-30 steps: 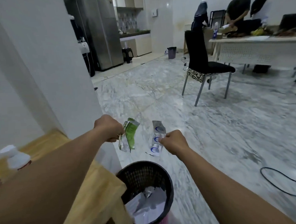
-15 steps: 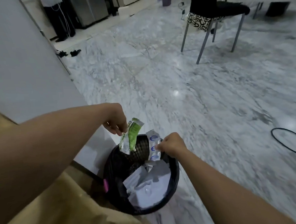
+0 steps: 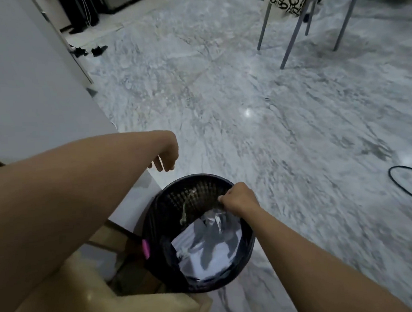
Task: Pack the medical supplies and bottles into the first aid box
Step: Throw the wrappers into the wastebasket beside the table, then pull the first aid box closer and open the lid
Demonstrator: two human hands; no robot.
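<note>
- No first aid box, bottle or medical supply is seen in this view; their whereabouts cannot be told.
- A blurred, pale greenish wrapper is seen below the left hand and beside the right hand, inside the black waste bin; whether it is falling or resting against the mesh wall cannot be told.
- The left hand hangs above the far rim of the bin, fingers loosely parted and pointing down, with nothing held.
- The right hand is placed over the right rim of the bin, fingers drawn together; whether a second wrapper is pinched beneath them cannot be told, as the underside is hidden.
- Crumpled white paper is seen lying in the bin below the right hand.
- A wooden table edge is seen under the left forearm, touching or just beside the bin.
- A black cable lies on the marble floor, well apart to the right of the right hand.
- Step in hand, as judged: empty packaging is being discarded, a side step to the packing.
- Next move, as judged: both hands are to be withdrawn from the bin and turned back toward the table, where the supplies are presumably kept.
</note>
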